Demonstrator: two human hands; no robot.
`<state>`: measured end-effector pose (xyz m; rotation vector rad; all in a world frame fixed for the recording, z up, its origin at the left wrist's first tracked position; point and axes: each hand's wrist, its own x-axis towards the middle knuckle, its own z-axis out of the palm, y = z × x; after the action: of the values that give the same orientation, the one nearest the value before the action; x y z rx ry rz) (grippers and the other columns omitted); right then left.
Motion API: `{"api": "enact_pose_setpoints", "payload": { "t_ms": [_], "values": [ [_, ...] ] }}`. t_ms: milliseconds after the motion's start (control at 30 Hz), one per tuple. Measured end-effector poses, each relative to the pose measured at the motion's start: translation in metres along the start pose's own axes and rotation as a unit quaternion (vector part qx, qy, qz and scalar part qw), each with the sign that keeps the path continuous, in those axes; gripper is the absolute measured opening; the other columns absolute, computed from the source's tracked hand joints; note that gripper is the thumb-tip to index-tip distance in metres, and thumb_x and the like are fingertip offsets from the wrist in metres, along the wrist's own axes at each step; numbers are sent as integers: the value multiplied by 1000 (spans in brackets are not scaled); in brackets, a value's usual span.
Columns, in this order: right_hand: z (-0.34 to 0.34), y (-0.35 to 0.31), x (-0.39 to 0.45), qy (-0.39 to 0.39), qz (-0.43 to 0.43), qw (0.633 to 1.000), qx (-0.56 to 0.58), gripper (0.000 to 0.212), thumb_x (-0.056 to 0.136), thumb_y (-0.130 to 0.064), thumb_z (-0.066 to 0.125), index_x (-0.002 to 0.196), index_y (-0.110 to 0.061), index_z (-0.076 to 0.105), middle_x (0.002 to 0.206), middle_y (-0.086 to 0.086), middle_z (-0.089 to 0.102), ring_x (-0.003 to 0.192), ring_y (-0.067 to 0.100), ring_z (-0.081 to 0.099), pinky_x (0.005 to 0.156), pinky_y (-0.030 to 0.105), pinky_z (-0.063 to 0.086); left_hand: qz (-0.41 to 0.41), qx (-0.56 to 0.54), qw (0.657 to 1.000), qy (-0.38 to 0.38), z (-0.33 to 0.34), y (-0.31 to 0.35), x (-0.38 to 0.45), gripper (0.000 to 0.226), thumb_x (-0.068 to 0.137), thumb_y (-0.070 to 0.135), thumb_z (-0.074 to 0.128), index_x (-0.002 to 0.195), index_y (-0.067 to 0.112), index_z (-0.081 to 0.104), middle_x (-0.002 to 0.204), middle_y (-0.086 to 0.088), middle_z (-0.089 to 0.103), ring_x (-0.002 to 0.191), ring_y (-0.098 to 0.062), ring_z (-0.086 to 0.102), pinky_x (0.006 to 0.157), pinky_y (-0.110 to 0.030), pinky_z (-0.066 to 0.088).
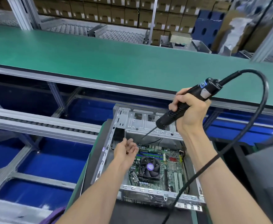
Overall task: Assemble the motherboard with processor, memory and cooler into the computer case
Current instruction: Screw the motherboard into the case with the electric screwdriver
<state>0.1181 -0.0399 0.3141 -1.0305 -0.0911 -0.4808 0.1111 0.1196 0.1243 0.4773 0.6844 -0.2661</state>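
over the case's near-left corner the left hand (126,149) hovers palm up, its grip loose and holding nothing. below and between both grips the motherboard (161,165) with its cooler (149,167) lies inside the open computer case (148,160). up and right, the right hand (186,109) has its grip clamped around the electric screwdriver (183,105), bit angled down toward the left grip.

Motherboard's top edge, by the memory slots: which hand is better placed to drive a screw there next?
Right, probably. The right hand grips the electric screwdriver, its bit angled down toward the motherboard top edge. The left hand hovers there with relaxed fingers and no tool.
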Motion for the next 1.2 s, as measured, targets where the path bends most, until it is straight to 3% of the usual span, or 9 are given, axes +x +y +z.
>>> {"api": "enact_pose_setpoints", "payload": {
  "t_ms": [100,167,233,300,400,700,867,1033,1200],
  "values": [
    [-14,-4,-8,61,38,995,68,12,64,5,53,69,-6,53,67,11,50,47,22,39,49,26,34,7,24,999,-40,-3,3,1,42,107,28,43,110,-9,64,89,-21,75,98,-32,68,77,-38,55],
    [-23,-4,-15,86,51,992,79,14,63,2,53,75,-5,50,72,12,45,51,21,35,51,27,32,-1,14,997,-70,-4,5,-2,45,108,28,40,119,-10,60,113,-27,70,109,-36,66,86,-42,55],
    [-29,-4,-22,99,56,990,78,14,63,0,52,76,-5,49,72,12,42,51,20,33,53,28,31,-20,-15,995,-96,-2,5,-6,42,104,20,37,124,-13,55,121,-31,65,115,-41,63,95,-46,52],
    [-33,-3,-27,110,54,989,83,12,63,-2,51,74,-5,49,69,12,42,49,20,33,53,28,31,-42,-33,992,-118,0,7,-12,42,92,3,34,125,-17,50,124,-36,61,121,-48,56,93,-48,53],
    [-35,-1,-32,117,51,988,91,10,63,-2,52,73,-4,50,66,11,41,47,19,33,54,28,31,-64,-7,988,-142,1,5,-15,65,69,-17,23,129,-19,45,127,-40,57,121,-57,50,72,-41,61],
    [-43,2,-35,131,55,985,97,11,63,-2,52,73,-6,50,67,10,42,47,19,34,54,28,32,-45,49,983,-169,3,6,-16,75,66,-18,11,137,-20,37,135,-41,49,126,-62,44,111,-60,36],
    [-49,-3,-29,141,54,983,101,10,64,-4,53,73,-6,50,66,9,43,48,19,35,56,29,30,-56,27,981,-181,3,6,-17,78,61,-20,13,136,-20,37,134,-43,49,119,-64,50,99,-61,46],
    [-47,4,-32,134,67,983,110,9,64,-3,52,71,-7,52,61,8,44,45,19,36,52,26,34,-61,40,978,-194,5,6,-17,76,65,-18,12,137,-21,35,136,-41,49,128,-62,43,115,-59,32],
    [-50,3,-30,145,70,980,114,9,64,-4,52,71,-9,51,62,7,44,45,18,36,53,26,33,-78,18,975,-208,4,5,-21,70,66,-16,19,131,-23,42,132,-44,49,123,-64,46,104,-62,42]
  ]
}}
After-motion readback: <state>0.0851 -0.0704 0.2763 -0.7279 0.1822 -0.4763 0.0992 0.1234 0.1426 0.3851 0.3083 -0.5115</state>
